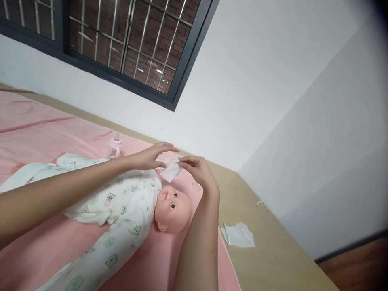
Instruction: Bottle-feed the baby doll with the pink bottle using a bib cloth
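Observation:
A white tissue (170, 171) hangs by its upper corner from the pinched thumb and fingers of my right hand (197, 169). To its left is my left hand (153, 157), fingers and thumb apart; its thumb tip comes close to the tissue, and whether they touch I cannot tell. Just below both hands lies the head of a baby doll (176, 212), face up on a pink sheet (60, 254). White clothes with green animal prints (127, 202) cover the doll's body, and my left forearm crosses above them. Behind my left hand, a small item with lettering is mostly hidden.
A pink baby bottle (116, 145) stands on the sheet beyond the doll. Another crumpled white tissue (239, 235) rests on the tan tabletop (266, 258) at the right. A white wall (242, 81) and a barred window (127, 40) rise behind the table.

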The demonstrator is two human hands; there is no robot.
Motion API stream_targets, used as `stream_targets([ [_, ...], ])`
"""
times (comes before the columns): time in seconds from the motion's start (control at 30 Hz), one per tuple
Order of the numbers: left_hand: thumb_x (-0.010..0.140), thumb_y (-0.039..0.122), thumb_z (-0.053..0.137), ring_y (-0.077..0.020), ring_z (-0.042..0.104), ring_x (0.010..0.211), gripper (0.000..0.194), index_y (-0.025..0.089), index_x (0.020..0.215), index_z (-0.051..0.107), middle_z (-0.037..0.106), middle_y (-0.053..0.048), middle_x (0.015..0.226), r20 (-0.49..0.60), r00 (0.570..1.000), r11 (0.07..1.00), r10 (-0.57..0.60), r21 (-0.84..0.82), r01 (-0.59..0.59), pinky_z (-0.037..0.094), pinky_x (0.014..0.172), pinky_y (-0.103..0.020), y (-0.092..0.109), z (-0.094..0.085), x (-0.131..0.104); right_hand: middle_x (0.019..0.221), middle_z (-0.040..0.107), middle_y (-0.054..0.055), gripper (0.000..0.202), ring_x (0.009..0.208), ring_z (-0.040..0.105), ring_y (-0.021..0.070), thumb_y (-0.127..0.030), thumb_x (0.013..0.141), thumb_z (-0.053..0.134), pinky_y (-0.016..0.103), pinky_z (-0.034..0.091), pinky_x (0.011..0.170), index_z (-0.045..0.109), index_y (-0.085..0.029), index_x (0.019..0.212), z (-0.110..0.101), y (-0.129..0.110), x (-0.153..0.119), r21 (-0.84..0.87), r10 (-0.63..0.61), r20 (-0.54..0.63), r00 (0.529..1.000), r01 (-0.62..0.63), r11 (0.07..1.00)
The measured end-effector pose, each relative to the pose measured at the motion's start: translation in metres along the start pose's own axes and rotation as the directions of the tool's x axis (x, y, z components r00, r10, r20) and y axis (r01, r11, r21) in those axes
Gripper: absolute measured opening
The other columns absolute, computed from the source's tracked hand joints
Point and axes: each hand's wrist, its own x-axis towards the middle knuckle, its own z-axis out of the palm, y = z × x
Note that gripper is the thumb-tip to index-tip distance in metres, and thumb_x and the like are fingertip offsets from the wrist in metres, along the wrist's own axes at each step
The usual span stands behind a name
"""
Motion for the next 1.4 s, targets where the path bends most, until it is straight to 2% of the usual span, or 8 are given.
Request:
stream_targets([
  [0.2, 0.083, 0.034, 0.062, -0.0266, 0.017, 0.143, 0.054, 0.029, 0.135, 0.046, 0.027, -0.006, 0.153, 0.128, 0.992, 0.999, -0.010, 0.039, 0.005, 0.023, 0.113, -0.041, 0.002, -0.018, -0.008, 0.097, 0.071, 0.003, 0.022, 0.092, 0.061, 0.0176, -0.022, 0.078, 0.059, 0.035, 0.047, 0.089, 0.076, -0.026, 0.091, 0.003, -0.023, -0.009, -0.131, -0.088, 0.083, 0.993, 0.099, 0.986],
  [0.53, 0.074, 0.042, 0.071, -0.0275, 0.044, 0.128, 0.025, 0.020, 0.087, 0.073, 0.048, -0.004, 0.140, 0.105, 0.994, 0.976, 0.012, -0.217, 0.011, 0.035, 0.105, -0.038, 0.011, -0.020, -0.008, 0.090, 0.065, 0.002, 0.025, 0.086, 0.058, 0.0148, -0.029, 0.080, 0.065, 0.031, 0.047, 0.083, 0.069, -0.025, 0.104, 0.002, -0.032, -0.013, -0.014, -0.174, -0.012, 0.985, 0.174, 0.985],
  [0.7, 0.071, 0.038, 0.074, -0.0287, 0.038, 0.134, 0.021, 0.020, 0.083, 0.073, 0.043, -0.003, 0.146, -0.002, 0.999, 0.924, 0.032, -0.382, -0.031, 0.036, 0.106, -0.039, 0.017, -0.018, -0.008, 0.082, 0.060, -0.001, 0.042, 0.081, 0.058, 0.0133, -0.030, 0.078, 0.067, 0.030, 0.047, 0.083, 0.058, -0.026, 0.118, 0.002, -0.023, -0.006, 0.028, -0.162, -0.141, 0.977, 0.168, 0.985],
  [0.83, 0.075, 0.038, 0.070, -0.0296, 0.042, 0.131, 0.020, 0.018, 0.074, 0.071, 0.040, -0.002, 0.148, -0.127, 0.990, 0.869, 0.066, -0.479, -0.119, 0.038, 0.105, -0.040, 0.027, -0.015, -0.012, 0.079, 0.061, -0.001, 0.046, 0.081, 0.059, 0.0132, -0.031, 0.075, 0.069, 0.031, 0.048, 0.086, 0.056, -0.025, 0.119, 0.007, -0.023, -0.004, 0.042, -0.137, -0.107, 0.985, 0.142, 0.989],
  [0.93, 0.074, 0.040, 0.071, -0.0306, 0.041, 0.131, 0.023, 0.018, 0.080, 0.072, 0.053, -0.006, 0.138, -0.219, 0.976, 0.863, 0.018, -0.489, -0.126, 0.037, 0.104, -0.040, 0.035, -0.014, -0.016, 0.079, 0.063, -0.001, 0.049, 0.081, 0.061, 0.0133, -0.032, 0.075, 0.069, 0.031, 0.048, 0.085, 0.055, -0.024, 0.121, 0.012, -0.025, -0.002, 0.050, -0.116, -0.014, 0.993, 0.117, 0.992],
  [1.03, 0.072, 0.044, 0.070, -0.0283, 0.057, 0.112, 0.032, 0.016, 0.088, 0.070, 0.068, -0.010, 0.110, -0.259, 0.958, 0.819, -0.119, -0.571, -0.053, 0.048, 0.083, -0.032, 0.038, -0.015, -0.021, 0.083, 0.066, 0.001, 0.046, 0.084, 0.062, 0.0141, -0.034, 0.077, 0.067, 0.031, 0.048, 0.085, 0.055, -0.023, 0.120, 0.012, -0.023, -0.002, 0.041, -0.071, 0.022, 0.997, 0.070, 0.997],
  [1.17, 0.071, 0.040, 0.072, -0.0111, 0.055, 0.058, 0.027, 0.014, 0.072, 0.064, 0.062, -0.001, 0.066, -0.054, 0.980, 0.761, -0.193, -0.638, 0.115, 0.039, 0.051, -0.020, 0.031, -0.017, -0.026, 0.084, 0.066, 0.001, 0.041, 0.088, 0.062, 0.0153, -0.035, 0.078, 0.066, 0.033, 0.046, 0.089, 0.058, -0.022, 0.116, 0.003, -0.012, -0.003, 0.045, -0.032, -0.054, 0.998, 0.034, 0.998],
  [1.4, 0.068, 0.044, 0.071, -0.0116, 0.051, 0.057, 0.032, 0.014, 0.066, 0.060, 0.054, 0.002, 0.061, 0.374, 0.920, 0.878, -0.121, -0.391, 0.275, 0.035, 0.049, -0.020, 0.022, -0.008, -0.028, 0.081, 0.068, 0.002, 0.041, 0.084, 0.063, 0.0156, -0.041, 0.075, 0.068, 0.035, 0.047, 0.090, 0.062, -0.021, 0.110, -0.007, 0.038, 0.003, 0.155, 0.117, -0.092, 0.989, -0.102, 0.983],
])
